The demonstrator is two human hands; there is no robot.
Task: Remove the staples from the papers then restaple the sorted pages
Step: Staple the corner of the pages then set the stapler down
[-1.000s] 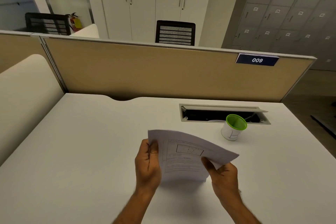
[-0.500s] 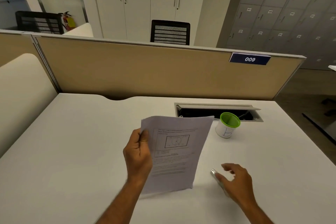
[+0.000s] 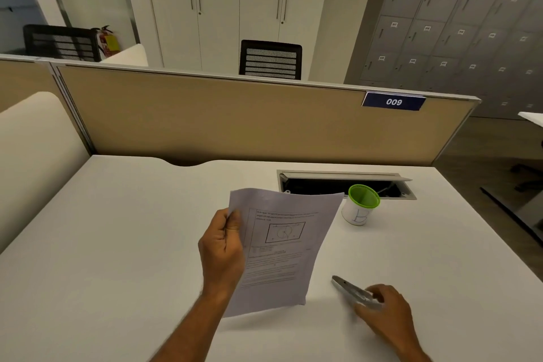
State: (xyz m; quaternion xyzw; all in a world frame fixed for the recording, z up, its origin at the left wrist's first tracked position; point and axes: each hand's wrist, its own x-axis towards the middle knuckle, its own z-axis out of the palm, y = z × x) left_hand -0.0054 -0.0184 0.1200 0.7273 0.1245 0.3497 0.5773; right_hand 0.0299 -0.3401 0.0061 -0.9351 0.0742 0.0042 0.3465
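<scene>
Metal tool point(image 3: 351, 291), right of the papers point(image 3: 282, 247) the left hand point(image 3: 221, 256) pinches, may slip from the right hand's point(image 3: 385, 310) loosely curled fingers.

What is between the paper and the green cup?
Nothing. In the head view, only bare white desk shows between the papers held up by the left hand and the green-rimmed cup.
</scene>
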